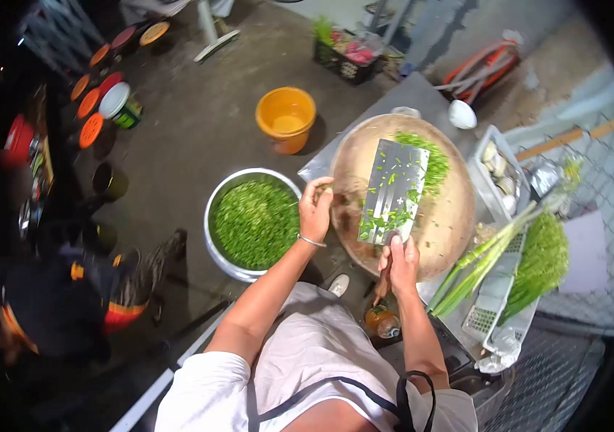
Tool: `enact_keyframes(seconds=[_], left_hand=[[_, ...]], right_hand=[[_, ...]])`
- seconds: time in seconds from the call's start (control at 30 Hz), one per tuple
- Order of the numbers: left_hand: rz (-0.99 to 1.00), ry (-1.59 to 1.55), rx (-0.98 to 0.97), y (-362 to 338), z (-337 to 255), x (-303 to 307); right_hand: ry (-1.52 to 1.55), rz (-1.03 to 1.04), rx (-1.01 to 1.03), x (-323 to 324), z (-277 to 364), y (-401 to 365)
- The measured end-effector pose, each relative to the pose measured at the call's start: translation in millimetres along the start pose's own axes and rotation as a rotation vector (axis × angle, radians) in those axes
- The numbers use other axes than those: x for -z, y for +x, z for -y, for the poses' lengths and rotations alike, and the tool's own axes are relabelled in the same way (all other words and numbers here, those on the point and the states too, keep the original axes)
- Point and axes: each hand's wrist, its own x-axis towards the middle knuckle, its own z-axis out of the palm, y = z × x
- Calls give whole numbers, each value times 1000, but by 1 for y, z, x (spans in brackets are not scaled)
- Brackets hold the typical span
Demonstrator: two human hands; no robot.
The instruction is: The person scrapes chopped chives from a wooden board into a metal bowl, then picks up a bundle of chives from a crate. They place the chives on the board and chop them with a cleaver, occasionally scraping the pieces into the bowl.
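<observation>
Greens (431, 160) lie chopped at the board's (454, 230) 1 o'clock, with bits stuck to the cleaver (393, 191) gripped in your right hand (402, 265). Your left hand (315, 209) curls over the rim at 9 o'clock. You seem to be gathering; scooping toward the bowl (211, 216) needs a level blade.

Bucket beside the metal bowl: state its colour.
The bucket is orange, seen in the head view.

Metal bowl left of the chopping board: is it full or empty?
Nearly full. Chopped greens fill the metal bowl almost to its rim, and none of its bare bottom shows.
</observation>
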Motion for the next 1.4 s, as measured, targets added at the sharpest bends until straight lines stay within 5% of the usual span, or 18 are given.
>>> enact_keyframes(seconds=[0.2,0.4,0.57,0.93,1.07,1.23,1.4], left_hand=[[437,461,-375,13,9,-113],[312,697,-420,76,51,-152],[335,900,-351,127,80,-176],[493,926,-358,113,66,-220],[264,843,-416,73,79,-241],[10,729,-410,29,82,-253],[27,681,-352,12,79,-244]], right_hand=[[-92,-280,-49,147,7,69],[-248,-354,-116,281,14,138],[-418,-234,-121,321,38,196],[-606,115,-142,274,76,269],[-872,157,-85,227,74,230],[-654,101,-126,188,33,172],[-460,66,-149,175,3,148]])
